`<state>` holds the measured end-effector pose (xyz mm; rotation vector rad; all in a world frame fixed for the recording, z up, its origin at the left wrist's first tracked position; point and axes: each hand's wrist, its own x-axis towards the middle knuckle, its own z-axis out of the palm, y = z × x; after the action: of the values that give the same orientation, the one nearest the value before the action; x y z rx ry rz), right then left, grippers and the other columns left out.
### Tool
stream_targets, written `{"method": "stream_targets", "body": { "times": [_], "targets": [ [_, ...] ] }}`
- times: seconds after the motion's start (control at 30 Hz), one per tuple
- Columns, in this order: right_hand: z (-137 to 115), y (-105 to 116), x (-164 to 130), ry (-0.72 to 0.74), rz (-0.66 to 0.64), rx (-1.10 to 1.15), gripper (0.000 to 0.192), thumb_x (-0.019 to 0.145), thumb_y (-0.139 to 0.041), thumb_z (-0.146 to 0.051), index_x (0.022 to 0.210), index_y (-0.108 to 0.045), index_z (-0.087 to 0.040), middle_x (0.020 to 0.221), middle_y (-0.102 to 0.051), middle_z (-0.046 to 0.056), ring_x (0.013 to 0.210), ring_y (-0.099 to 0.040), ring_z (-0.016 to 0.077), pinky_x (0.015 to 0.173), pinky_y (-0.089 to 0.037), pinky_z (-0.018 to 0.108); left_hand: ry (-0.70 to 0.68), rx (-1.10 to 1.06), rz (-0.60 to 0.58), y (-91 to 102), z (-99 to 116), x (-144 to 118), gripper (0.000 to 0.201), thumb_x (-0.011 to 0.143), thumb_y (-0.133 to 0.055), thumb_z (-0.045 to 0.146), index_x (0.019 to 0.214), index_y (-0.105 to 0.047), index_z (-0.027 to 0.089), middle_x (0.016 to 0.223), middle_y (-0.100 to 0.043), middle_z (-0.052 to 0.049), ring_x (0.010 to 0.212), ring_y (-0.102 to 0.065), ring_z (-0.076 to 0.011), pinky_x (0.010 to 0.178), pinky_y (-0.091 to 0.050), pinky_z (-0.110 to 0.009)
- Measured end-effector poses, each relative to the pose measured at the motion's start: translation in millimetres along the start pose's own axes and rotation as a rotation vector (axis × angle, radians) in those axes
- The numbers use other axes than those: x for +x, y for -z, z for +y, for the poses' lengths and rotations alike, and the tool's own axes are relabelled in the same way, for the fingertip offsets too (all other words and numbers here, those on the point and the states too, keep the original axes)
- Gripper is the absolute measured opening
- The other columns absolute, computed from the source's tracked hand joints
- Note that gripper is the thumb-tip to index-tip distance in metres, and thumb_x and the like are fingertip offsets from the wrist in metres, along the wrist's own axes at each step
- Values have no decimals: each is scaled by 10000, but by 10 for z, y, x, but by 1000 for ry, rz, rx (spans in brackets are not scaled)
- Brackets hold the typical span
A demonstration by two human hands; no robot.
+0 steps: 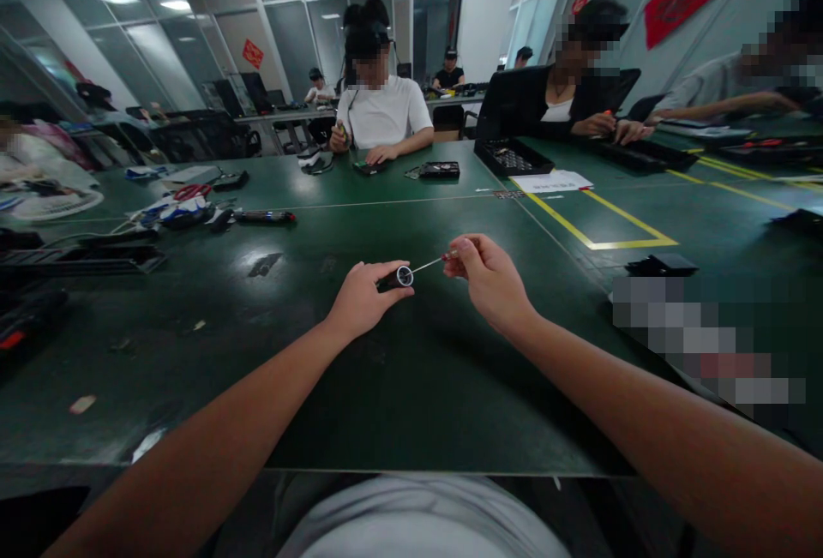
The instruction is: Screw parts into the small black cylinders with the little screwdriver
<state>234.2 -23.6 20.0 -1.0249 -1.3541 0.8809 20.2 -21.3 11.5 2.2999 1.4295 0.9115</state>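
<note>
My left hand (pixel 362 297) is closed around a small black cylinder with a bright ring at its end, which looks like a flashlight (pixel 405 276). The ringed end faces right and toward me. Between the fingers of my right hand (pixel 487 277) is a thin screwdriver (pixel 428 266) with a reddish handle, mostly covered by the fingers. Its slim metal shaft points left, and the tip is at the ringed end; whether it touches or goes inside I cannot tell. Both hands are above the green table (pixel 417 387).
On the left lie red-handled scissors (pixel 193 192), a dark pen-like tool (pixel 265 217) and a long black tray (pixel 83 260). A black box (pixel 662 265) sits to the right. Across the table, a person in white (pixel 386 112) works near a black tray of parts (pixel 513 157).
</note>
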Motion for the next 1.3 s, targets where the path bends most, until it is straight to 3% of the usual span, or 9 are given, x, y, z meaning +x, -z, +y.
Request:
{"method": "stream_targets", "body": {
  "times": [0.27,0.37,0.43,0.57,0.8,0.93,1.03,1.17,1.3],
  "targets": [
    [-149,30,-90,113,-67,-211,384,986,-461,-547,909,-636,-214,633,-548,-28,574,-524,133,573,-428,284,42,-53,-2,-15,-3,-19,443,813,-790,322,1241,-691,268,1197,-728,-37,1103,-654,-252,991,-474,-418],
    [-178,25,-115,130,-39,-288,399,994,-451,-522,873,-658,-203,682,-602,-1,594,-550,138,586,-431,290,37,-80,-17,-35,-20,-28,451,800,-800,307,1238,-693,276,1168,-733,-31,1074,-663,-242,970,-496,-400],
    [-164,20,-123,148,-25,-339,315,997,-467,-448,948,-658,-204,739,-636,8,630,-573,149,607,-430,299,43,-84,-18,-36,-23,-29,440,805,-793,297,1233,-695,276,1174,-730,-34,1086,-662,-243,992,-494,-407],
    [-102,19,-134,170,-55,-295,218,991,-469,-338,1128,-598,-228,841,-654,10,728,-599,169,679,-444,318,71,-111,9,-14,-20,-24,426,826,-770,274,1243,-687,258,1237,-710,-40,1166,-639,-244,1058,-466,-419],
    [-171,20,-152,146,-51,-345,347,1019,-410,-471,1007,-673,-246,752,-629,5,642,-568,166,633,-411,324,58,-104,-17,-33,-35,-35,443,816,-782,298,1247,-685,271,1216,-717,-35,1135,-648,-249,1029,-485,-433],
    [-151,19,-131,167,-59,-349,264,991,-478,-358,1194,-598,-239,813,-654,10,696,-592,180,677,-433,337,61,-108,-4,-30,-37,-33,433,818,-779,285,1241,-688,265,1214,-718,-38,1137,-648,-244,1034,-482,-426],
    [-102,25,-108,161,-79,-283,217,976,-490,-319,1145,-597,-234,881,-668,19,765,-601,182,722,-446,339,67,-120,8,-21,-41,-29,425,819,-775,270,1235,-689,256,1221,-716,-41,1154,-643,-242,1050,-473,-424],
    [-111,35,-95,121,-75,-298,319,1009,-427,-440,1023,-670,-233,765,-625,5,672,-566,170,657,-426,329,58,-109,4,-26,-48,-29,427,815,-780,275,1232,-692,253,1218,-717,-43,1150,-645,-243,1045,-475,-421],
    [-151,27,-94,103,-49,-264,266,973,-508,-406,1101,-661,-230,793,-648,7,681,-584,169,653,-446,328,67,-93,3,-27,-42,-35,424,816,-778,276,1231,-693,262,1219,-716,-40,1151,-642,-248,1039,-477,-426]
  ]
}}
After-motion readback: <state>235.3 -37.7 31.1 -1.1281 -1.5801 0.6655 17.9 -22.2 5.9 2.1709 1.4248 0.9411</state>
